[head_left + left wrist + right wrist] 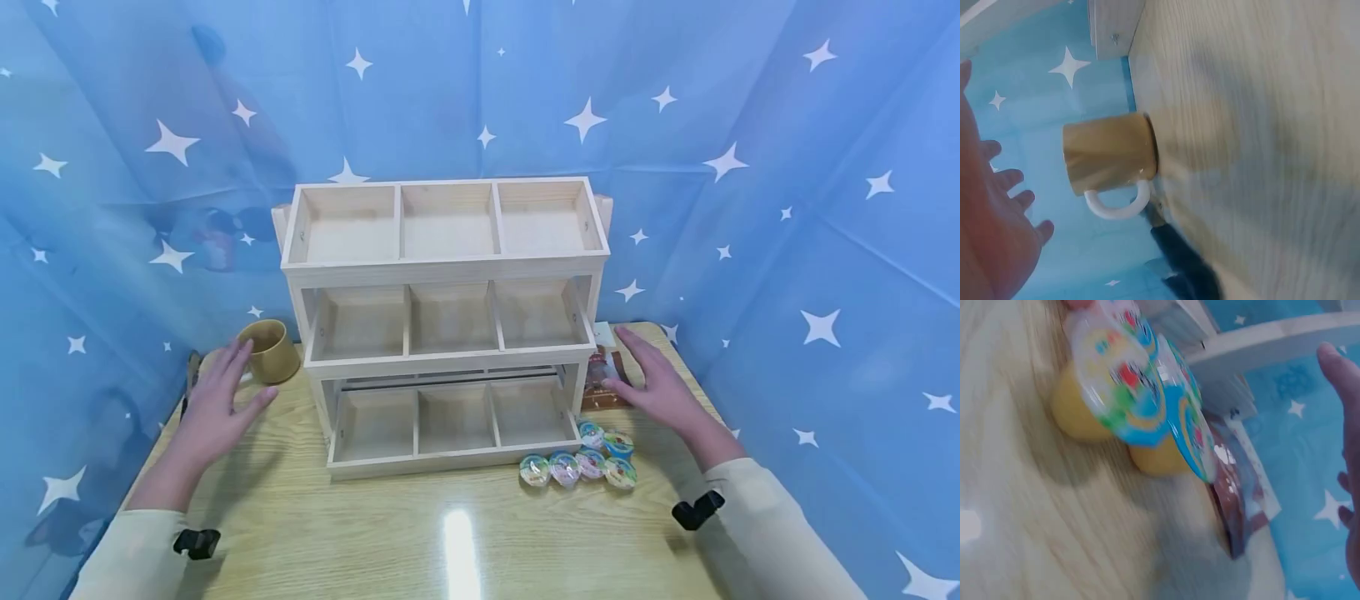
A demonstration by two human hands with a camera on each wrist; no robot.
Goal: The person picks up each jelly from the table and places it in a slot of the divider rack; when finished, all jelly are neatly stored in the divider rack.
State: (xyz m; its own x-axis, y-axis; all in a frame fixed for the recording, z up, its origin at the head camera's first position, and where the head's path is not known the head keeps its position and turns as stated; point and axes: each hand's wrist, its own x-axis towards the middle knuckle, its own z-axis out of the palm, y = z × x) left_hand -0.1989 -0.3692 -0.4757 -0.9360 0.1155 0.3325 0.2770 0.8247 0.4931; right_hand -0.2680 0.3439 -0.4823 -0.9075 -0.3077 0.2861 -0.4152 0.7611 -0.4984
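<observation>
My left hand (215, 410) hovers with spread fingers at the left of the table, nearest a tan mug (272, 352). In the left wrist view that mug (1110, 153) shows a white handle, and the hand holds nothing. On the other side my right hand (660, 387) is spread in the air, empty, over a brown plastic packet (604, 379). Several jelly cups (565, 469) with colourful lids stand just left of and below it. Between the hands rises a three-tier wooden rack (450, 272), each tier split into three bare compartments.
A dark-handled tool (1182, 259) lies beside the mug at the table's left edge. Blue curtains (450, 92) with white stars enclose the back and both sides. The wooden table (360, 533) extends in front of the rack.
</observation>
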